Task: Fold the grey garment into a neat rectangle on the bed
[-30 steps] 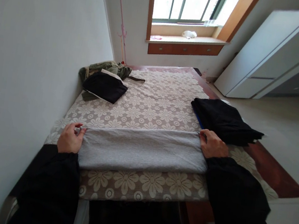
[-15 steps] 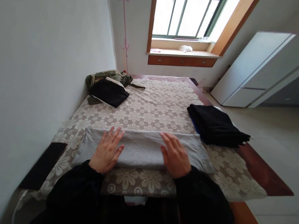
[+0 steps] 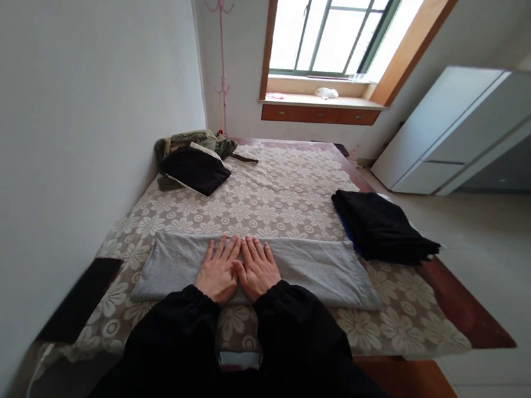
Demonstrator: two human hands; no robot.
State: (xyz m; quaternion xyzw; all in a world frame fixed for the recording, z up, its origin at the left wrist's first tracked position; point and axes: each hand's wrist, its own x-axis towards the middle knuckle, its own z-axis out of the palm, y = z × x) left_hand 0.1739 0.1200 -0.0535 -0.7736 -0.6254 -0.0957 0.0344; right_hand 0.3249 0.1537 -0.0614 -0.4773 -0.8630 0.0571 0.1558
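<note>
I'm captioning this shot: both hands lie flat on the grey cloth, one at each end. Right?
Wrong placement: in the head view, the left hand and right hand lie flat on the grey cloth, but side by side near its middle, not at its ends.

Window [image 3: 336,28] in back wall [image 3: 246,58] is v. bright, w/ white fridge [image 3: 433,127] on its R & pale tiled floor [image 3: 501,242].

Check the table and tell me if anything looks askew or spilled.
The tablecloth sits crooked, leaving a wedge of red tabletop bare at the right. The heap by the wall looks messier than the black stack. The gray cloth under the left hand and right hand lies fairly flat. I see no spill.
</note>
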